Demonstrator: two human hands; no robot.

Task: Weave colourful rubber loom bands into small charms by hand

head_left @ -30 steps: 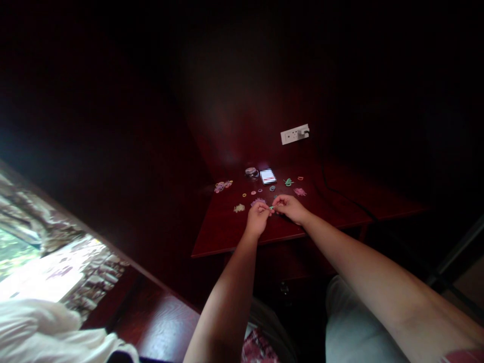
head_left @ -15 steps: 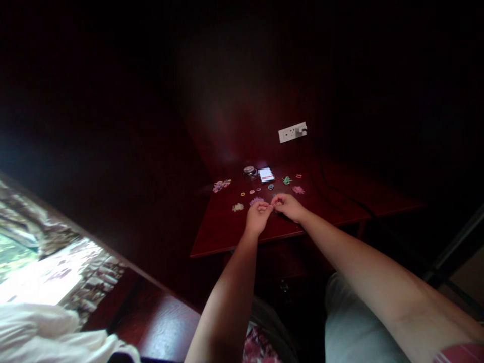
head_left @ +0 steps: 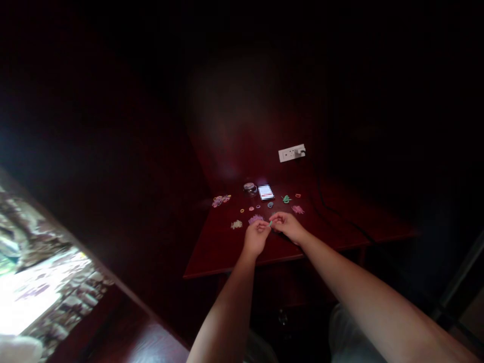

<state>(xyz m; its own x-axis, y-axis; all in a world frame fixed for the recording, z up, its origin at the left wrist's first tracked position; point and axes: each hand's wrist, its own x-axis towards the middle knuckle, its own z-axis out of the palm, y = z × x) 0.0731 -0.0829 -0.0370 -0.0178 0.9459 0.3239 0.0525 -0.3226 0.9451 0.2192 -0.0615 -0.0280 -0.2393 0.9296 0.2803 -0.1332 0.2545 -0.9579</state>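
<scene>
My left hand [head_left: 256, 238] and my right hand [head_left: 288, 227] meet over the front part of the dark red table [head_left: 212, 257]. Their fingertips pinch a small green band [head_left: 270, 223] between them, probably a hair elastic; its exact shape is too small to make out. Just behind my left fingers lies a pile of purple bands [head_left: 255, 219]. To the left is a pile of cream bands [head_left: 236, 225]. Beyond my right hand are pink bands [head_left: 298, 209] and green bands [head_left: 286, 199]. A blue band group [head_left: 270, 205] lies farther back, past my fingertips.
Mixed bands [head_left: 221, 201] lie at the table's left edge. A lidded clear jar [head_left: 250, 188] and a lit phone [head_left: 266, 192] stand near the back wall. Above is a power socket [head_left: 292, 153], with a dark cable [head_left: 340, 216] trailing right across the table.
The view has tilted up, so table and hands sit lower in the picture. Both hands stay together, and the green band now shows between the fingertips.
</scene>
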